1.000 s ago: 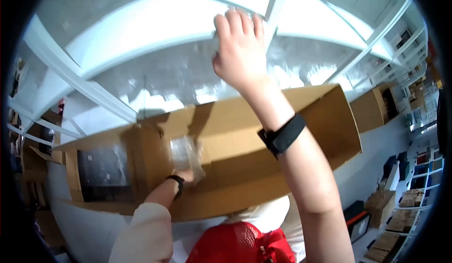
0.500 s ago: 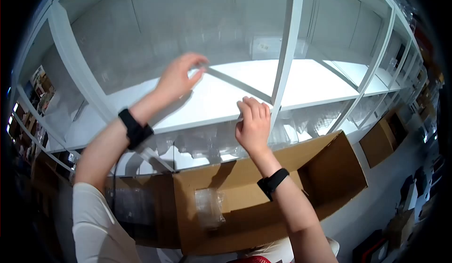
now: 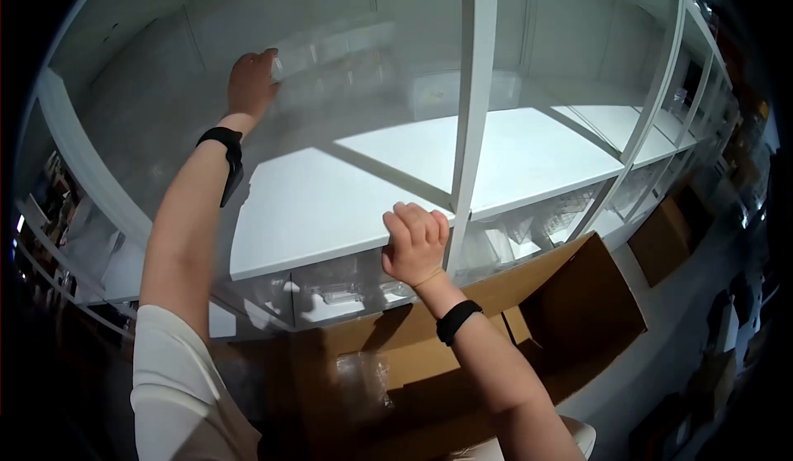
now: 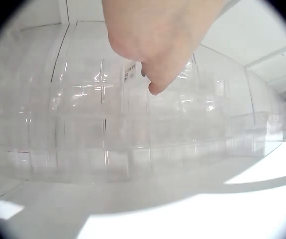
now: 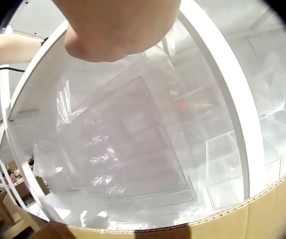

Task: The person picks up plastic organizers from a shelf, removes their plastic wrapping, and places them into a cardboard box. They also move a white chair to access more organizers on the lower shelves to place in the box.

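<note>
My left hand (image 3: 252, 85) is reached to the back of the upper shelf, at the left end of a row of stacked clear plastic boxes (image 3: 355, 41). In the left wrist view, fingers and thumb pinch close beside a barcode label (image 4: 129, 71) on a clear box, with more boxes ranked below. My right hand (image 3: 417, 242) grips the front edge of the white shelf (image 3: 330, 205), fingers curled over it beside an upright post. A clear wrapped package (image 3: 363, 378) lies in the long cardboard box (image 3: 545, 267) below.
A white post (image 3: 475, 89) divides the shelf bays. Behind it stands another clear box (image 3: 467, 91). Clear plastic containers (image 3: 339, 287) fill the lower shelf. A second cardboard box (image 3: 669, 234) stands on the floor at the right.
My left hand let go of the clear package in the cardboard box and rose to the boxes at the shelf's back left. My right hand stays at the shelf edge. The head view tilted up.
</note>
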`<state>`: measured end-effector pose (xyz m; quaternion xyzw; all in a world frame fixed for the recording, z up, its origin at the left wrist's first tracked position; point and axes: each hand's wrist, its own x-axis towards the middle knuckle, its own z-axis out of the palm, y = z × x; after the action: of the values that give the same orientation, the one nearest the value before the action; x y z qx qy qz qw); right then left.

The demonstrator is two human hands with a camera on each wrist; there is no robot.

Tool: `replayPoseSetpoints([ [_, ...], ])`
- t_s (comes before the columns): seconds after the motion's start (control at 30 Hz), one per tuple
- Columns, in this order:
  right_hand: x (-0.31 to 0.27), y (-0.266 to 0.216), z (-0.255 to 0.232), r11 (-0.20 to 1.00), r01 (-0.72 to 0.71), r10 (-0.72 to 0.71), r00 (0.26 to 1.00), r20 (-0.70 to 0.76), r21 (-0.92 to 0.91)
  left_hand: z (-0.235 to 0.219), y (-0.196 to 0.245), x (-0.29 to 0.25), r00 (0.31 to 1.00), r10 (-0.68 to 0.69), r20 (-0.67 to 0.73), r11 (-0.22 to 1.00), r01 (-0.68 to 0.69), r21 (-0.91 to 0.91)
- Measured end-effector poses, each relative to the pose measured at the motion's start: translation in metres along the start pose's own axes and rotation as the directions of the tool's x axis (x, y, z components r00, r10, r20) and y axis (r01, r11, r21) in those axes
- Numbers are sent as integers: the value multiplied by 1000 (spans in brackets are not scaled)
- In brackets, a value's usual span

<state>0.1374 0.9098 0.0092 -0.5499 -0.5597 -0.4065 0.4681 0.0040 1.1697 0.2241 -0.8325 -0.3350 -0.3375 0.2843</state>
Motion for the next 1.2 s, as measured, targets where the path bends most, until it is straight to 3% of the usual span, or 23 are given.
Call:
replayPoseSetpoints([
  [0.03, 0, 1, 0, 1000, 5, -5, 1000, 4, 3, -6, 0, -4, 997, 34, -64, 999, -37, -33],
  [0.13, 1, 1, -5, 1000, 2, -3, 999, 37, 24, -50, 17, -22, 996, 39, 81, 998, -34, -61],
  [0.23, 5, -1, -14, 999, -9, 5, 993, 116, 36, -103, 29, -75, 975, 177, -135, 972, -194, -132],
  [0.4, 18, -3, -38, 999, -30, 16, 958, 286, 44, -216, 56, -188, 970, 122, -208, 959, -170, -227],
  [0.47, 22, -5, -46, 998, 7, -22, 962, 273, 59, -259, 77, -241, 995, -48, -88, 942, 16, -337],
  [0.57, 20, 0, -46, 996, 66, -78, 956, 284, 53, -304, 97, -307, 995, 65, 79, 951, -38, -308],
  [0.6, 21, 0, -48, 996, 74, -83, 949, 305, 41, -318, 108, -325, 975, 9, 221, 954, 57, -293],
  [0.67, 33, -10, -65, 991, -85, 23, 872, 490, 104, -331, 126, -352, 896, 22, 443, 898, 177, -403],
  [0.7, 34, -13, -72, 979, -168, 70, 814, 576, 118, -329, 131, -365, 863, 64, 501, 887, 181, -424],
  [0.77, 32, -9, -70, 995, -61, 8, 829, 559, 76, -315, 141, -393, 786, 155, 599, 864, 186, -468],
  [0.83, 34, -11, -74, 997, -38, -4, 824, 566, 62, -289, 157, -405, 657, 178, 732, 878, 230, -420],
  [0.9, 34, -11, -77, 996, -46, -4, 822, 569, 73, -249, 174, -423, 588, 283, 758, 895, 122, -429],
  [0.97, 32, -7, -71, 997, -35, -7, 835, 550, 67, -200, 190, -448, 465, 396, 792, 887, 30, -461],
  [1.07, 33, -8, -75, 1000, -7, -4, 829, 559, 17, -153, 219, -464, 438, 486, 756, 870, -159, -467],
  [1.13, 33, -10, -79, 1000, 9, -1, 829, 559, -12, -106, 228, -500, 460, 509, 727, 859, -326, -395],
  [1.17, 28, -7, -75, 1000, 20, -26, 865, 500, 17, -96, 232, -502, 468, 524, 711, 843, -405, -355],
  [1.2, 25, -5, -72, 999, 32, -45, 883, 466, 35, -88, 235, -506, 408, 533, 741, 822, -458, -339],
])
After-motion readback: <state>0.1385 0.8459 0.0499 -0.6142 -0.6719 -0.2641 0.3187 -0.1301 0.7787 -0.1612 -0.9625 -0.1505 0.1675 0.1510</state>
